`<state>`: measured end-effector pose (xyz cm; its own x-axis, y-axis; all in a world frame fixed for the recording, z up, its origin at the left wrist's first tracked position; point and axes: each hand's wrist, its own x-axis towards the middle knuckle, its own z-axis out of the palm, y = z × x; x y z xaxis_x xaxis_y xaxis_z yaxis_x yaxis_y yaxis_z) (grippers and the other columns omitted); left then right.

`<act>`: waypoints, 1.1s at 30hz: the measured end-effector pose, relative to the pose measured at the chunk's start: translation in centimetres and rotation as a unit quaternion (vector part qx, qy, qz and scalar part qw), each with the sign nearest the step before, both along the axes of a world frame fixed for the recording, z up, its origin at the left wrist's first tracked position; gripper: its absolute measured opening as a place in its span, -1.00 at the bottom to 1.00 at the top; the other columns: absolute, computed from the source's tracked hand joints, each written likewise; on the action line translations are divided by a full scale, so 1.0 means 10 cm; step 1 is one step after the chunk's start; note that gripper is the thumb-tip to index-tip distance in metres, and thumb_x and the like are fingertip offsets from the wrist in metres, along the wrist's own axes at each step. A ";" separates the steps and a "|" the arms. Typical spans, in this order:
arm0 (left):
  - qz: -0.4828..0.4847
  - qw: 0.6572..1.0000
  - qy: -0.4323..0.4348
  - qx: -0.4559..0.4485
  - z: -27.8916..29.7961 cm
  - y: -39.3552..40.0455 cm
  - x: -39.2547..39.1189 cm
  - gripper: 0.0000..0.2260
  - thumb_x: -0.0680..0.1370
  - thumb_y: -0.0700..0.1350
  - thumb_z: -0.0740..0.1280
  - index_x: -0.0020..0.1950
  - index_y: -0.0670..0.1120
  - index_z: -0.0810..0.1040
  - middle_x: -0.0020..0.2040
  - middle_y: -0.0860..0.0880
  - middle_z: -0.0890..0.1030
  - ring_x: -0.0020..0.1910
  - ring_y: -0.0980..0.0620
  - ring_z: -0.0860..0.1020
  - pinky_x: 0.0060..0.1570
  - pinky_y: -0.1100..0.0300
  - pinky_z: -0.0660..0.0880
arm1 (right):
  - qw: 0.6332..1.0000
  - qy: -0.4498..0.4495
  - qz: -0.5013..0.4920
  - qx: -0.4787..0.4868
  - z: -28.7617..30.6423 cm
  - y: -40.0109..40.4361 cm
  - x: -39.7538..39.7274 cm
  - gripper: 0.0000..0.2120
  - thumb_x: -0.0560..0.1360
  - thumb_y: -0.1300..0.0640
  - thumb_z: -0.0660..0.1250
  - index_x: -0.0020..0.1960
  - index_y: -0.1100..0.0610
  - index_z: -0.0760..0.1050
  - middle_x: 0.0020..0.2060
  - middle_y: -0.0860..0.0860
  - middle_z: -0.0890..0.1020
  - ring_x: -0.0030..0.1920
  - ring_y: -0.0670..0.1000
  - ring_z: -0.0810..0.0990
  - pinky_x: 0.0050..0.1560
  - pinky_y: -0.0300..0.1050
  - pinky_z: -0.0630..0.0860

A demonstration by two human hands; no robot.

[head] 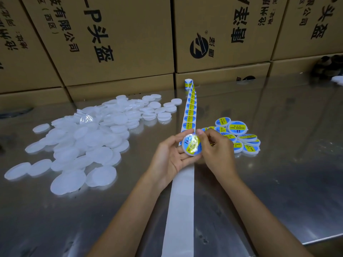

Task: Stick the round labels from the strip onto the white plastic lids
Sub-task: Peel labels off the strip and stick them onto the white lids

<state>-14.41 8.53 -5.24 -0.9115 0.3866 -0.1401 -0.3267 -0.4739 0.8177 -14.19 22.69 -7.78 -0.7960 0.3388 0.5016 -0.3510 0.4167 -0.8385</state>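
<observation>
my left hand (171, 154) cradles a white plastic lid (192, 145) in its curled fingers, palm turned up, just above the metal table (278, 164). a round blue and yellow label (193, 143) lies on the lid's face and shines under the light, so i can read little of its print. my right hand (216, 145) comes in from the right, its fingers curled at the lid's right edge and the thumb tip touching the rim near the top; i cannot tell whether it presses on the label or only on the rim.

the label strip (190, 115) runs straight away from me down the middle of the table, with labels on it beyond my hands and bare white backing (181, 210) on the near stretch that passes under my wrists. at the far end the strip curls into a small roll (189, 83) standing near the cardboard boxes (111, 43).

to my left lies a wide loose heap of unlabelled white lids (83, 138), many overlapping. to my right, just beyond my right hand, is a small pile of labelled lids (239, 136), their blue and yellow faces up or tilted, touching one another. the boxes, printed with black characters, are stacked along the far edge of the table.
</observation>
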 end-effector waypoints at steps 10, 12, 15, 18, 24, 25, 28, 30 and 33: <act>0.035 0.999 0.009 0.028 0.00 -0.10 -0.05 -0.69 0.59 -0.19 0.19 0.23 -0.15 0.64 0.20 -0.26 0.65 0.20 -0.24 0.63 0.04 -0.02 0.64 | 0.994 -0.017 0.105 -0.020 0.05 -0.06 0.04 -0.87 0.48 0.06 0.48 -0.01 0.08 0.64 -0.19 -0.04 0.70 -0.14 -0.07 0.65 -0.11 -0.21 0.57; 0.031 0.999 0.008 0.021 0.01 -0.09 -0.04 -0.71 0.60 -0.19 0.19 0.23 -0.17 0.62 0.18 -0.25 0.66 0.16 -0.22 0.65 -0.01 -0.01 0.65 | 0.995 -0.003 0.101 -0.027 0.05 -0.03 0.04 -0.91 0.55 0.09 0.41 -0.10 0.07 0.65 -0.27 -0.09 0.70 -0.20 -0.12 0.67 -0.17 -0.24 0.55; 0.024 1.000 0.007 0.011 0.03 -0.08 -0.01 -0.72 0.58 -0.26 0.20 0.19 -0.17 0.64 0.13 -0.23 0.69 0.07 -0.20 0.69 -0.09 0.04 0.66 | 0.996 0.006 0.090 -0.021 0.06 -0.01 0.04 -0.83 0.60 0.09 0.34 -0.15 0.06 0.63 -0.33 -0.12 0.67 -0.26 -0.14 0.65 -0.22 -0.24 0.52; 0.026 0.999 0.012 0.015 0.03 -0.09 -0.01 -0.69 0.57 -0.30 0.18 0.20 -0.15 0.63 0.14 -0.23 0.68 0.09 -0.20 0.68 -0.08 0.05 0.66 | 0.994 -0.019 0.106 -0.007 0.04 -0.03 0.03 -0.87 0.52 0.01 0.42 -0.05 0.07 0.63 -0.23 -0.12 0.68 -0.17 -0.13 0.64 -0.13 -0.16 0.57; 0.023 0.999 0.027 0.007 0.04 -0.10 -0.03 -0.69 0.59 -0.28 0.18 0.22 -0.10 0.63 0.17 -0.22 0.67 0.17 -0.20 0.65 -0.01 0.05 0.65 | 0.992 -0.016 0.123 -0.004 0.04 -0.07 0.04 -0.86 0.47 0.07 0.49 -0.01 0.07 0.60 -0.15 -0.09 0.68 -0.10 -0.04 0.62 0.01 -0.11 0.56; 0.025 0.999 0.035 0.002 0.03 -0.09 -0.03 -0.68 0.60 -0.31 0.18 0.23 -0.10 0.62 0.17 -0.21 0.68 0.16 -0.18 0.66 -0.04 0.06 0.65 | 0.992 -0.011 0.125 -0.013 0.04 -0.07 0.04 -0.90 0.51 0.09 0.45 0.00 0.08 0.62 -0.16 -0.07 0.69 -0.11 -0.04 0.64 0.01 -0.07 0.57; 0.045 0.994 0.089 -0.054 0.00 -0.08 -0.02 -0.69 0.60 -0.37 0.25 0.23 -0.09 0.62 0.13 -0.14 0.70 0.06 -0.12 0.70 -0.09 0.12 0.65 | 0.992 -0.008 0.121 -0.022 0.02 -0.03 0.02 -0.88 0.59 0.12 0.34 0.00 0.13 0.65 -0.21 -0.02 0.70 -0.15 -0.03 0.68 -0.05 0.07 0.59; 0.077 0.984 0.122 -0.105 -0.01 -0.06 0.00 -0.73 0.57 -0.36 0.35 0.18 -0.08 0.65 0.07 -0.11 0.72 -0.01 -0.11 0.72 -0.13 0.16 0.65 | 0.992 -0.017 0.121 -0.018 0.02 -0.02 0.02 -0.83 0.61 0.12 0.30 -0.02 0.14 0.64 -0.25 0.03 0.68 -0.18 0.06 0.67 -0.10 0.13 0.58; 0.150 0.970 0.127 -0.144 -0.02 -0.07 0.01 -0.84 0.50 -0.25 0.48 0.06 -0.09 0.69 -0.02 -0.12 0.73 -0.11 -0.09 0.72 -0.24 0.17 0.64 | 0.986 -0.050 0.157 -0.009 0.01 -0.06 0.04 -0.88 0.57 -0.02 0.35 -0.02 0.00 0.62 -0.36 0.01 0.64 -0.29 0.00 0.61 -0.22 -0.03 0.53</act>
<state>-14.30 7.82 -5.49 -0.9962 0.0770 0.0417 0.0206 -0.2562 0.9664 -13.81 22.08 -7.65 -0.9079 0.0764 0.4121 -0.3760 0.2859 -0.8814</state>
